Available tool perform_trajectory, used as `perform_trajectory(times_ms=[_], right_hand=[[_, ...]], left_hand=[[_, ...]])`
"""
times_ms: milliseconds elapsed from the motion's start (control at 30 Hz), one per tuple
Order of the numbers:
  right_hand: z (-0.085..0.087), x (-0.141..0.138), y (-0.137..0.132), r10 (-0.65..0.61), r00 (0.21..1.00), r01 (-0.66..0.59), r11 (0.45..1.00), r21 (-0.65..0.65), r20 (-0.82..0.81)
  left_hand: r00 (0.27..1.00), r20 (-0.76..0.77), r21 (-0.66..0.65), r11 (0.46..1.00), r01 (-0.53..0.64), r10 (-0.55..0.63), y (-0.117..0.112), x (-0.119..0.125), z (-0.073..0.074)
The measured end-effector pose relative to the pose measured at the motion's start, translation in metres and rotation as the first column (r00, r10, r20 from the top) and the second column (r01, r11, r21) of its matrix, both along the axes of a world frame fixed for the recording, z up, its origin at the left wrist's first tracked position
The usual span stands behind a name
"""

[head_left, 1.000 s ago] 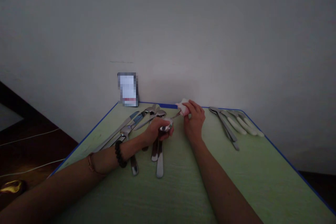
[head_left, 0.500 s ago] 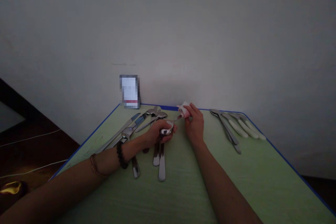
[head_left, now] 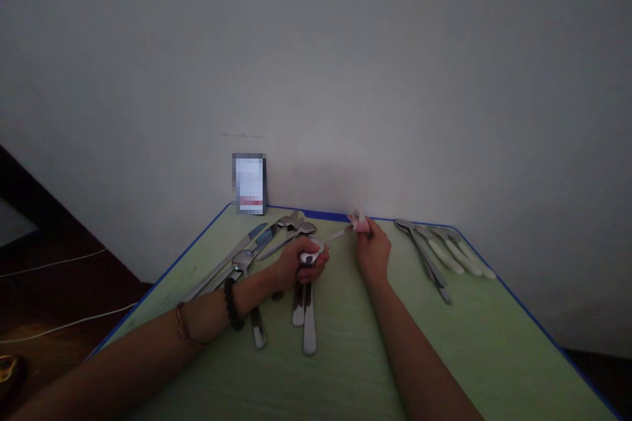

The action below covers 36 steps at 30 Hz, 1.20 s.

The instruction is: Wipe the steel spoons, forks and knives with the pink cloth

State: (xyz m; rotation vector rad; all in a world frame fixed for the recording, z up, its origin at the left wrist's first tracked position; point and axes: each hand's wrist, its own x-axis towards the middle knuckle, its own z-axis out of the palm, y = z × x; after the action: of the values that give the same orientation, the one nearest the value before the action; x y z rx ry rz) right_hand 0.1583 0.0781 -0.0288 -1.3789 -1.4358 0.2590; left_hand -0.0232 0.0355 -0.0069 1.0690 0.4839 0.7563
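Note:
Pinched by its bowl in my left hand (head_left: 299, 264) is a shiny metal spoon (head_left: 340, 233), its handle pointing up to the right. My right hand (head_left: 374, 247) has its fingers closed on a small crumpled pink-and-white cloth (head_left: 359, 220), which wraps the far end of that handle. Under and beside my left hand lie several metal spoons, among them one (head_left: 243, 260) near my wrist. Two handles (head_left: 309, 322) stick out below my left hand. A table knife (head_left: 230, 260) rests to the left. Parts of this cutlery are hidden by my left hand and forearm.
A phone (head_left: 251, 184) with a blurred screen leans on the wall (head_left: 395, 79) at the back left. On the right of the green table (head_left: 345, 368) lie long metal cutlery (head_left: 427, 263) and several white-handled pieces (head_left: 464, 256). White cables (head_left: 69, 325) run at the lower left.
My right hand and the cloth have slid a little to the right along the spoon, so more of its handle shows. My left hand keeps its grip. The whole view has shifted slightly.

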Motion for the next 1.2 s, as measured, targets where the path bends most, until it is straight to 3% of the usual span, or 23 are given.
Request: perform_trajectory(times_ms=[200,300,500,667,733,833,933,1000,1067,1200], right_hand=[[0.001,0.0,-0.005,-0.005,1.0,0.005,1.0,0.008,0.028],[-0.003,0.001,-0.01,0.013,0.99,-0.013,1.0,-0.004,0.138],[-0.016,0.018,-0.031,0.146,0.928,-0.172,0.984,0.045,0.343],[0.007,0.03,-0.056,-0.002,0.933,-0.056,0.987,0.149,0.361],[0.021,0.031,-0.067,0.037,0.873,-0.136,0.976,0.169,0.486],[0.036,0.036,-0.077,0.159,0.697,-0.3,0.95,0.083,0.699],[0.038,0.05,-0.08,0.187,0.596,-0.333,0.943,0.028,0.781],[0.035,0.061,-0.078,0.15,0.616,-0.309,0.949,0.062,0.773],[0.031,0.071,-0.075,0.098,0.7,-0.249,0.962,0.112,0.708],[0.026,0.088,-0.065,0.019,0.842,-0.106,0.986,0.13,0.539]], left_hand=[[0.999,0.026,0.008,1.0,-0.028,0.028,-0.001,-0.008,0.009],[0.999,0.049,0.026,0.999,-0.019,0.018,0.0,-0.016,0.018],[0.999,0.044,0.051,0.999,0.009,-0.012,0.008,-0.034,0.037],[0.979,-0.146,0.066,0.986,0.152,-0.142,0.006,-0.03,0.043],[0.962,-0.236,0.107,0.98,0.17,-0.141,0.002,-0.023,0.044],[0.939,-0.335,0.211,0.965,0.154,-0.076,-0.004,-0.01,0.043],[0.929,-0.37,0.275,0.956,0.101,0.009,-0.002,0.004,0.04],[0.925,-0.36,0.323,0.946,-0.002,0.125,0.003,0.015,0.036],[0.895,-0.325,0.392,0.905,-0.166,0.305,0.011,0.026,0.032],[0.761,-0.222,0.549,0.724,-0.419,0.609,0.023,0.044,0.028]])
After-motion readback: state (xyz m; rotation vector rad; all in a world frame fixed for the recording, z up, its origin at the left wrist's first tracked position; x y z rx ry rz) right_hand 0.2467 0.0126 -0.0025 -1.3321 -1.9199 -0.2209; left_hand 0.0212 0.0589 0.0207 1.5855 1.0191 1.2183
